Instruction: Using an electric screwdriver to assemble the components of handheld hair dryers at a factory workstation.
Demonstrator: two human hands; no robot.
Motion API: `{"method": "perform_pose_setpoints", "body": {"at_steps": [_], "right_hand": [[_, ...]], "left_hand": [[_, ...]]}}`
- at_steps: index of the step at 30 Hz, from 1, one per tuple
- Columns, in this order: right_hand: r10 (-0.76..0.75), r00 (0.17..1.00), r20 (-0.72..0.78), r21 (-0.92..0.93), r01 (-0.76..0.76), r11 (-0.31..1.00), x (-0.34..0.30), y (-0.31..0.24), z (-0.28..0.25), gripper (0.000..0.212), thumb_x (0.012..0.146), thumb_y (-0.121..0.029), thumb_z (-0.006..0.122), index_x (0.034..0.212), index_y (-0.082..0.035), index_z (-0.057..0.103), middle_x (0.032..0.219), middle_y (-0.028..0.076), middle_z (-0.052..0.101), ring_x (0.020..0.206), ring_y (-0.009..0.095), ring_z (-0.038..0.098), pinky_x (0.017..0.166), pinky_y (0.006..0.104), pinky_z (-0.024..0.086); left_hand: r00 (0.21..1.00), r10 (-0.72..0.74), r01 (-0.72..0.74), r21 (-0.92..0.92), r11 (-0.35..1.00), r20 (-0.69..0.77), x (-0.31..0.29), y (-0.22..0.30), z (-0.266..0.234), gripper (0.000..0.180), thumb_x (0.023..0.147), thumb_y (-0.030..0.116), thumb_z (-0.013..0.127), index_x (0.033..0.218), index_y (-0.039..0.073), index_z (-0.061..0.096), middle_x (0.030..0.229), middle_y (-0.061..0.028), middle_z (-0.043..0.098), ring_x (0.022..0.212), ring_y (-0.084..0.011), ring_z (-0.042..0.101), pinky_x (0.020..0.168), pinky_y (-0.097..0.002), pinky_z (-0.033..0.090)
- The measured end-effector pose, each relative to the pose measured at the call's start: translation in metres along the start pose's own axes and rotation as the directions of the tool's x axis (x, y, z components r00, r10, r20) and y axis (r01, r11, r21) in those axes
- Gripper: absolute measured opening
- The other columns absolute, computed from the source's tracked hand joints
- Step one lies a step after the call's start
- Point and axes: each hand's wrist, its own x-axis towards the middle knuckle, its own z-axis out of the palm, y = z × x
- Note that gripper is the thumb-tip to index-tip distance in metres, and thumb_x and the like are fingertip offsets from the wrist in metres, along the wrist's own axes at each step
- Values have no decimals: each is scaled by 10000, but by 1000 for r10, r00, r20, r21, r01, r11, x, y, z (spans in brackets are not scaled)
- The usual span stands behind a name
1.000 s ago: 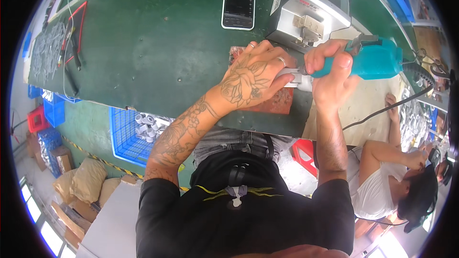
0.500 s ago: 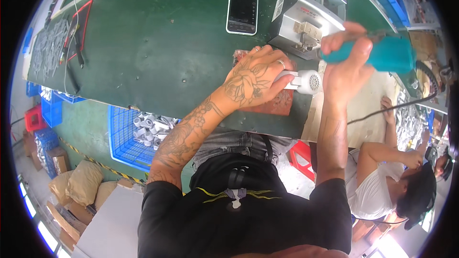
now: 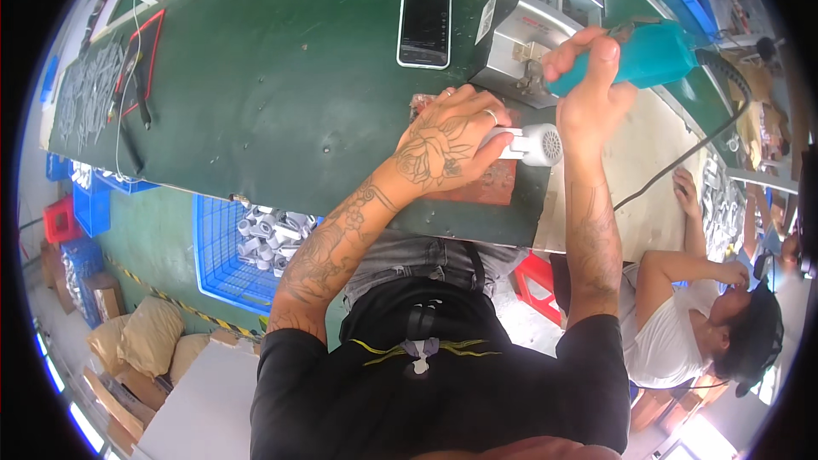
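Observation:
My left hand [image 3: 447,143] is closed round a white plastic housing [image 3: 541,145] whose round, grilled end points right. It presses the housing down over a worn reddish pad [image 3: 496,189] on the green worktop. Up and to the right, my right hand [image 3: 592,106] grips a teal electric screwdriver [image 3: 660,55], held roughly level with its tip end toward the left. That end is close to the front of a silver and black box-shaped machine [image 3: 521,27], probably a screw feeder. My fingers cover the tip, so contact cannot be made out.
A phone [image 3: 424,27] lies beyond my left hand. The screwdriver's dark cable [image 3: 665,175] trails over the board at right. Below the bench edge stands a blue crate [image 3: 213,247] of white parts. Hand tools [image 3: 136,106] lie far left. A co-worker [image 3: 673,332] sits at right.
My right hand has moved a little left and up with the screwdriver, closer to the machine's front. The left hand still holds the housing on the pad. The whole view has shifted slightly.

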Motion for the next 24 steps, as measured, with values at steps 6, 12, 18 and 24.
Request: {"method": "perform_pose_setpoints", "body": {"at_steps": [6, 12, 18, 24], "right_hand": [[79, 997, 14, 173, -80, 982, -39, -17, -32, 561, 991, -512, 629, 1046, 42, 561, 696, 83, 548, 602, 197, 556, 575, 338, 462], [106, 992, 64, 162, -115, 980, -57, -19, -35, 599, 978, -511, 646, 1087, 71, 556, 703, 79, 566, 611, 183, 578, 577, 322, 474], [105, 992, 74, 166, -116, 979, -61, -16, -36, 551, 986, -476, 643, 1067, 62, 557, 705, 80, 572, 607, 183, 579, 572, 316, 478], [91, 991, 98, 139, -104, 985, -66, -8, -33, 594, 967, -575, 629, 1006, 6, 510, 658, 70, 497, 548, 201, 494, 550, 369, 437]], "left_hand": [[1000, 14, -14, 5, 1000, -9, 3, 2, 3, 154, 935, 211, 655, 1017, 92, 707, 1083, -34, 672, 999, -281, 594, 918, -431, 459], [1000, -17, 17, 33, 999, 11, 3, 3, 1, 220, 937, 249, 631, 981, 64, 741, 1055, -71, 655, 1040, -292, 598, 989, -463, 466], [1000, -11, 10, 30, 1000, 13, 3, 4, 3, 221, 936, 242, 633, 988, 57, 742, 1055, -70, 654, 1010, -291, 591, 958, -453, 466], [999, 27, -31, 108, 994, 31, 4, 7, 2, 154, 907, 155, 650, 1024, 78, 714, 1148, -24, 664, 973, -286, 594, 901, -431, 465]]}}
